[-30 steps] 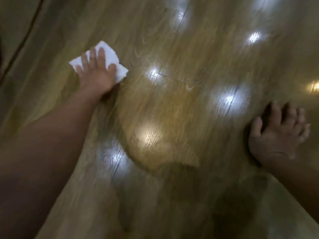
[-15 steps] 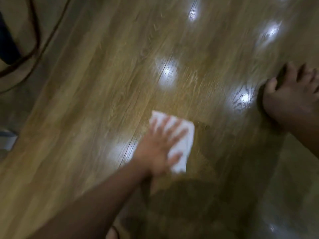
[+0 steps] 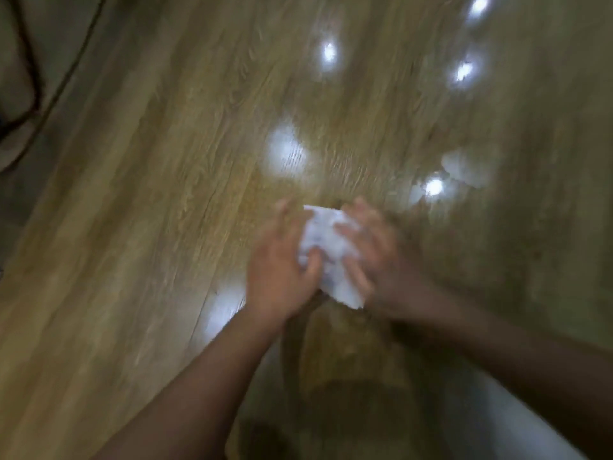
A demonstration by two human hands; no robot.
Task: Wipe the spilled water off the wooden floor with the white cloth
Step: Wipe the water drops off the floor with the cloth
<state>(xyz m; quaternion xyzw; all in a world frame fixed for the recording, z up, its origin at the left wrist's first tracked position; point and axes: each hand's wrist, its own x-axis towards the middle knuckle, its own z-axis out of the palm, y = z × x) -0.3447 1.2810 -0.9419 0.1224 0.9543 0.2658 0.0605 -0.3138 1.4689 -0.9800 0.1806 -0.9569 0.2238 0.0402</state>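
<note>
Two hands meet mid-frame on the crumpled white cloth (image 3: 326, 260). Left hand (image 3: 277, 273) grip: thumb and fingers curled on the cloth's left edge. Right hand (image 3: 381, 260) grip: fingers wrapped over its right side, holding it; blur hides finer detail. The cloth sits between both palms over the wooden floor (image 3: 166, 227); cannot tell if it touches the boards. A glossy wet patch (image 3: 345, 353) lies just below the hands. White light reflections (image 3: 287, 151) dot the floor. Dark cable (image 3: 31, 78) far top left.
</note>
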